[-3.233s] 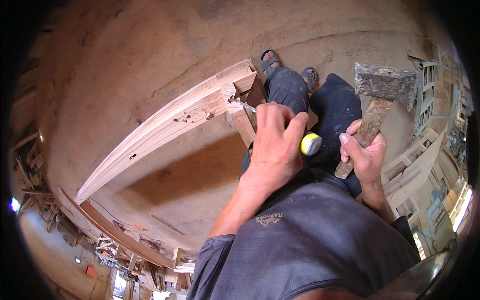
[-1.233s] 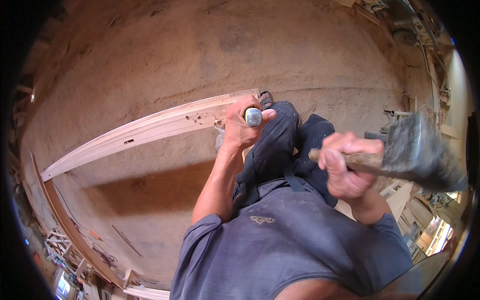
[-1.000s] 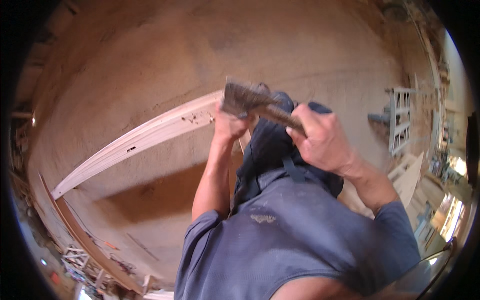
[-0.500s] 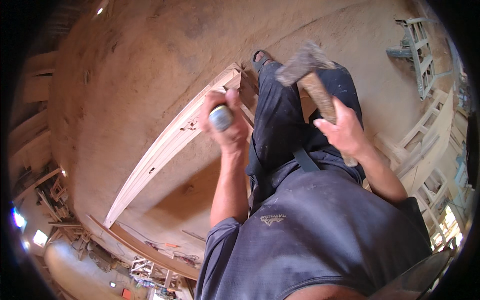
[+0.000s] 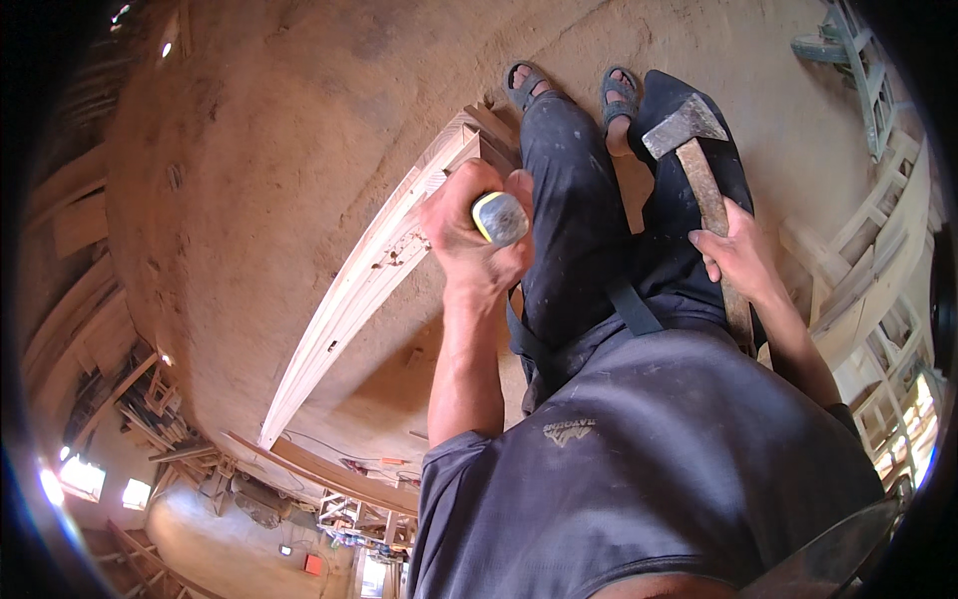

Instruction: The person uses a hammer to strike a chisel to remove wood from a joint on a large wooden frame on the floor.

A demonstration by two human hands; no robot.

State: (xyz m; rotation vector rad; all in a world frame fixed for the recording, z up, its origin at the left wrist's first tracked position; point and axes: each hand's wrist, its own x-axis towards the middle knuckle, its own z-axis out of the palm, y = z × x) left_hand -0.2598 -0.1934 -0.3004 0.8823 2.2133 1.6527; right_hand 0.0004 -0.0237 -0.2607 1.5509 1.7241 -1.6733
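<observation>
The head-worn fisheye looks down from close above.

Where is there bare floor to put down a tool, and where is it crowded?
The widest bare floor lies left of the long pale timber, up to the boards. Another patch: between the trousers and ladder-like frame, upper right. Crowded: the timber's upper end, with left hand, tool handle and trousers close by; lower right, wooden frames.
</observation>
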